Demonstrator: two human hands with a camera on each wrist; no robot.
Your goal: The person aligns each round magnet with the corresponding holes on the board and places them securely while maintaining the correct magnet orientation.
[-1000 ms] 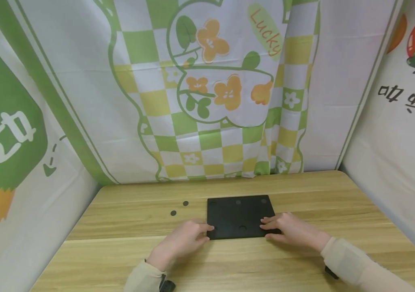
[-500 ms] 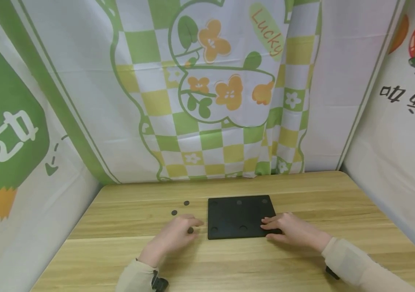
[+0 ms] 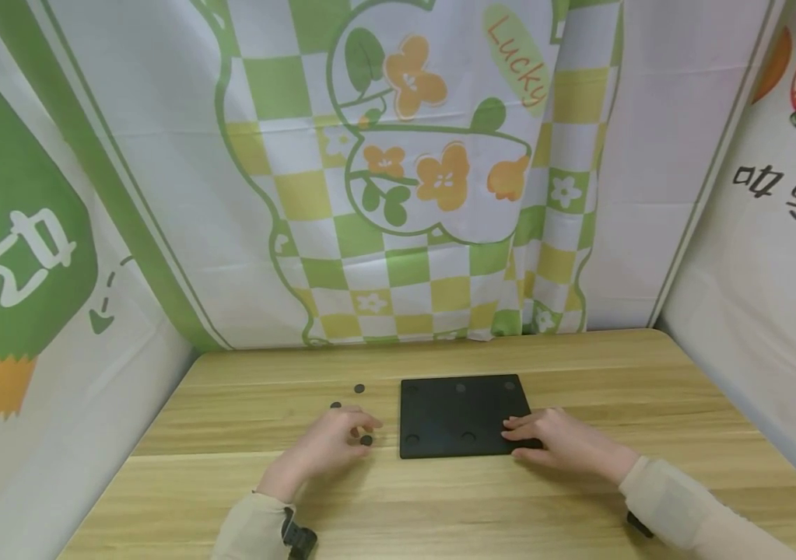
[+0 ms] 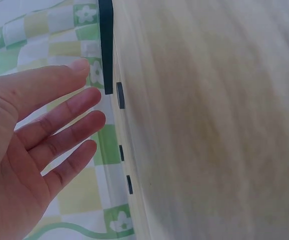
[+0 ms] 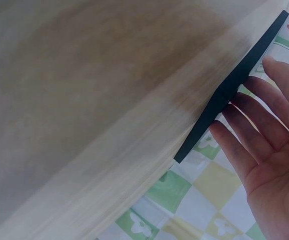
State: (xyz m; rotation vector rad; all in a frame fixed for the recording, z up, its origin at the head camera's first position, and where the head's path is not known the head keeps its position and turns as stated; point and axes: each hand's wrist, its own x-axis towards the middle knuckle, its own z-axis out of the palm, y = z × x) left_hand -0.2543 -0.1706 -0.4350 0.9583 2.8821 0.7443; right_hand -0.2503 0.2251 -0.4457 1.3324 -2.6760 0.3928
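Note:
A flat black rectangular board (image 3: 440, 416) with several round marks in it lies on the wooden table. My right hand (image 3: 555, 439) rests at its front right corner, fingers over the top and thumb by the near edge; whatever lies under that hand is hidden. In the right wrist view, the fingertips touch the side of the board (image 5: 224, 92). Left of the board, my left hand (image 3: 324, 443) hovers with loosely bent fingers, holding nothing. Right by its thumb and fingertips lies a small black disc (image 3: 366, 440). The left wrist view shows the low disc (image 4: 120, 95) beyond the fingertips.
Farther back on the left lie two more small discs, one disc (image 3: 359, 388) in full view and another disc (image 3: 335, 405) partly behind the left hand. The wooden table (image 3: 580, 354) ends at a patterned curtain (image 3: 433, 272), with fabric walls on both sides.
My left hand has drawn away from the board's front left corner and moved left, bringing the near disc into view. The right hand keeps its place on the board.

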